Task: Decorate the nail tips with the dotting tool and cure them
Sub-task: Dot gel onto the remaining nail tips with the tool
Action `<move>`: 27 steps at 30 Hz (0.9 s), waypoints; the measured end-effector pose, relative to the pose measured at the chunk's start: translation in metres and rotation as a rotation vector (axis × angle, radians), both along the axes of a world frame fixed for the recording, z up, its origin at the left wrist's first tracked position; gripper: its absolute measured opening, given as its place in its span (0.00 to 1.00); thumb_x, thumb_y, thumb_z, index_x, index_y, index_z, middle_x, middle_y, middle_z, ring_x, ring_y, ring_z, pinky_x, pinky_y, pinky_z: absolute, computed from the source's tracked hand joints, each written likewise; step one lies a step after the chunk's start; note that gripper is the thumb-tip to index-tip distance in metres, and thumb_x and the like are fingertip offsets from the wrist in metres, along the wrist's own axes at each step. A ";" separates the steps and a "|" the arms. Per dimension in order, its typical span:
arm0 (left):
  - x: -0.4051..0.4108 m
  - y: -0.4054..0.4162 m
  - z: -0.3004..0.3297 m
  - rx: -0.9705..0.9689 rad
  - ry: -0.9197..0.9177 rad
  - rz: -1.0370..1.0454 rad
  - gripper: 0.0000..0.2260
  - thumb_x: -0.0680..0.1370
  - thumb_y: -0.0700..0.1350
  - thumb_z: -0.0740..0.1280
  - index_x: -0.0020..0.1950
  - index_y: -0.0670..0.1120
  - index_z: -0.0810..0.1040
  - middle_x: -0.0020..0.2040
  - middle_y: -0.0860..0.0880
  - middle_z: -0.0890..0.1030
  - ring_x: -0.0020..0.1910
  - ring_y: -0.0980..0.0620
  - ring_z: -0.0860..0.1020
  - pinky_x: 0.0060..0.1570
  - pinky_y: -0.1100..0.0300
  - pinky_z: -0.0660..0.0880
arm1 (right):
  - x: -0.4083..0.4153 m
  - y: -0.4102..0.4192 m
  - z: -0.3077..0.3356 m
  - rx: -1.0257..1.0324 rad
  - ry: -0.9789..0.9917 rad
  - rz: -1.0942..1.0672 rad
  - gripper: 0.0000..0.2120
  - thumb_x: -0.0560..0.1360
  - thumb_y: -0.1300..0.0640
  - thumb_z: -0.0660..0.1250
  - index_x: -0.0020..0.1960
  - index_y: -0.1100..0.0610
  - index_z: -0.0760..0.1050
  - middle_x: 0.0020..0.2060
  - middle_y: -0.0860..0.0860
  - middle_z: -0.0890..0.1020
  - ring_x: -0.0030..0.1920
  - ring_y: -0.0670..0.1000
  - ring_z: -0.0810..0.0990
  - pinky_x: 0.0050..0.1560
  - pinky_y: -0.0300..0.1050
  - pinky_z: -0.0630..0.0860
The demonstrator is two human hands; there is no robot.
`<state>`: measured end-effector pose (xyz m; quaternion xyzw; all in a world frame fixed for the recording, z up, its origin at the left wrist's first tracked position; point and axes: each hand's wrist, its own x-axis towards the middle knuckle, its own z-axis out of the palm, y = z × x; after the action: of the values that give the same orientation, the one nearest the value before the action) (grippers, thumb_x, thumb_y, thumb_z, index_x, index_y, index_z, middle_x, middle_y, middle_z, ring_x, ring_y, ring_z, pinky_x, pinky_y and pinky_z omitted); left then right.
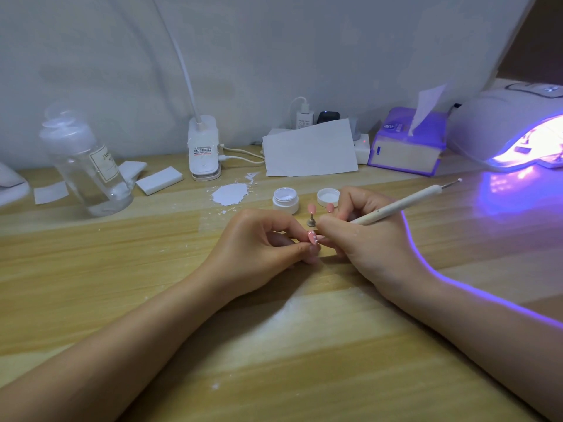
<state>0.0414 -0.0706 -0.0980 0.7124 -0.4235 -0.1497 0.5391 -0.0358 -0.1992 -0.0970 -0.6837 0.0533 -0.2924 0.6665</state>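
Nail tip (312, 236), pink with white dots: pinched between fingers of the left hand (262, 243) at table centre. Dotting tool (405, 204), cream shaft with metal ball end: gripped pen-fashion in the right hand (370, 239), lower end at the nail tip, upper end slanting toward 2 o'clock. Second pink nail tip (311, 208) on a small metal stand: upright, just beyond the hands at 12 o'clock. Open white gel jar (285, 201) and its lid (328, 197): side by side at 12 o'clock. Curing lamp (511, 129), lit violet: far at 2 o'clock. Tissue box (406, 147): at 1 o'clock. Clear bottle (83, 166): at 10 o'clock on the wooden table (274, 360).
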 end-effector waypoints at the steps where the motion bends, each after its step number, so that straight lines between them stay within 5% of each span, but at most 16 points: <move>1: 0.000 0.000 0.000 0.001 -0.001 0.000 0.07 0.70 0.40 0.72 0.35 0.52 0.82 0.33 0.49 0.84 0.38 0.45 0.83 0.34 0.67 0.76 | 0.000 0.000 0.000 -0.001 -0.002 -0.002 0.18 0.67 0.73 0.65 0.26 0.59 0.62 0.22 0.52 0.67 0.22 0.37 0.73 0.27 0.28 0.68; 9: 0.000 0.000 -0.001 -0.016 -0.024 0.003 0.07 0.70 0.39 0.72 0.34 0.51 0.81 0.32 0.50 0.84 0.36 0.49 0.83 0.34 0.68 0.75 | 0.000 0.002 0.001 0.028 -0.023 -0.060 0.19 0.68 0.70 0.66 0.25 0.57 0.63 0.19 0.49 0.65 0.24 0.41 0.71 0.33 0.37 0.78; 15: -0.003 0.000 0.001 -0.032 -0.048 0.000 0.06 0.69 0.37 0.72 0.35 0.48 0.81 0.34 0.49 0.84 0.36 0.53 0.83 0.39 0.63 0.77 | 0.000 -0.003 0.003 0.173 -0.071 -0.142 0.22 0.69 0.70 0.65 0.24 0.53 0.63 0.15 0.46 0.65 0.18 0.41 0.67 0.27 0.36 0.76; 23: -0.007 0.001 0.008 -0.260 -0.301 0.061 0.03 0.69 0.38 0.71 0.38 0.46 0.81 0.37 0.49 0.81 0.35 0.54 0.81 0.31 0.55 0.77 | 0.002 -0.009 0.004 0.286 -0.090 -0.169 0.21 0.67 0.65 0.66 0.20 0.51 0.65 0.16 0.45 0.67 0.18 0.41 0.64 0.23 0.34 0.70; 27: 0.002 -0.004 0.013 -0.268 -0.447 0.170 0.02 0.70 0.38 0.71 0.41 0.44 0.81 0.42 0.51 0.81 0.41 0.53 0.80 0.43 0.56 0.78 | 0.002 -0.009 0.003 0.277 -0.077 -0.176 0.19 0.68 0.65 0.67 0.24 0.52 0.65 0.16 0.45 0.67 0.18 0.41 0.64 0.22 0.34 0.70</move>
<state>0.0439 -0.0749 -0.0848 0.6830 -0.4869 0.1143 0.5323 -0.0335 -0.2084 -0.0938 -0.5663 0.1274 -0.3655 0.7276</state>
